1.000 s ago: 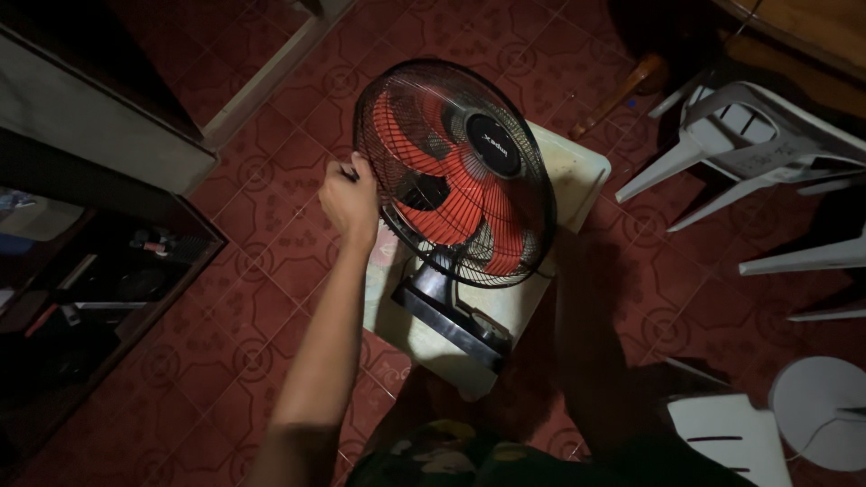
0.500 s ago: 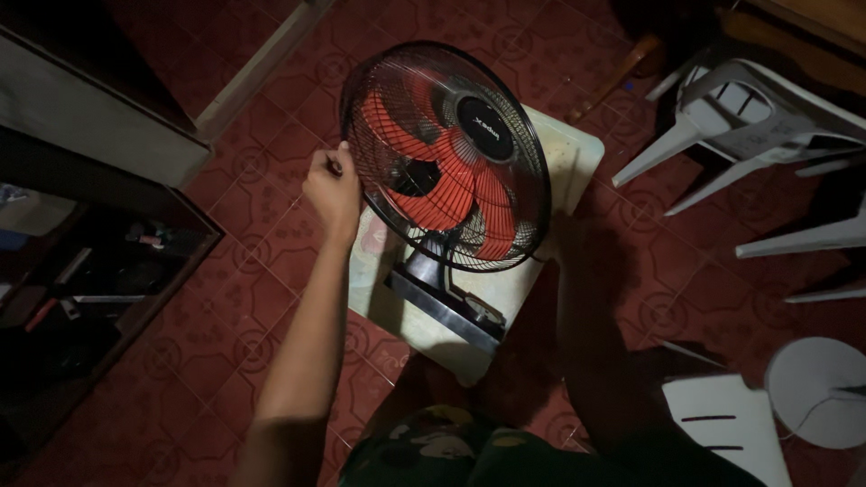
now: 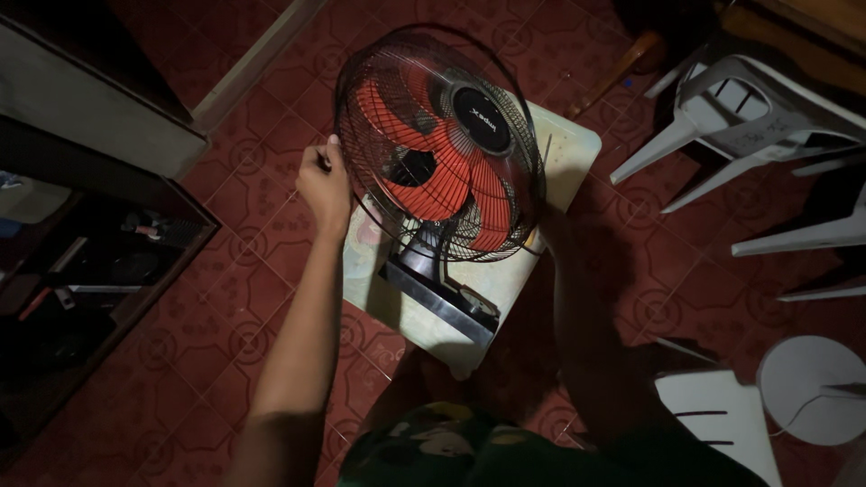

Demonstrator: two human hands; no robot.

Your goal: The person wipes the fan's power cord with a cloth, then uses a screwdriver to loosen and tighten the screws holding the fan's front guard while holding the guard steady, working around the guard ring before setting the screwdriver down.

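A table fan with red blades inside a round black wire cage (image 3: pixel 442 153) stands on its black rectangular base (image 3: pixel 439 293), which rests on a small pale square plastic stool (image 3: pixel 564 149) set on a floor of dark red patterned tiles (image 3: pixel 180 361). The cage tilts up towards the camera, its black hub cap at the centre of the front grille. The person's left hand (image 3: pixel 323 185) is at the cage's left rim, its grip curled and pinched on the wire edge of the guard there (whether on a clip or only the rim wire cannot be told in this dim light). The right hand is lost in deep shadow at the fan's right side, near the far edge of the cage; only the dark forearm (image 3: pixel 586 343) shows, and whether that grip is spread or pressed together cannot be told.

Judged from the hold, the step in hand is work at the guard's rim, most likely feeling for or freeing a fastening on the front grille. The next move would call for steadying the cage from the opposite side while the left fingers work along the rim.

White plastic chairs (image 3: pixel 749 108) stand to the right, a dark open shelf (image 3: pixel 81 271) of tools to the left.
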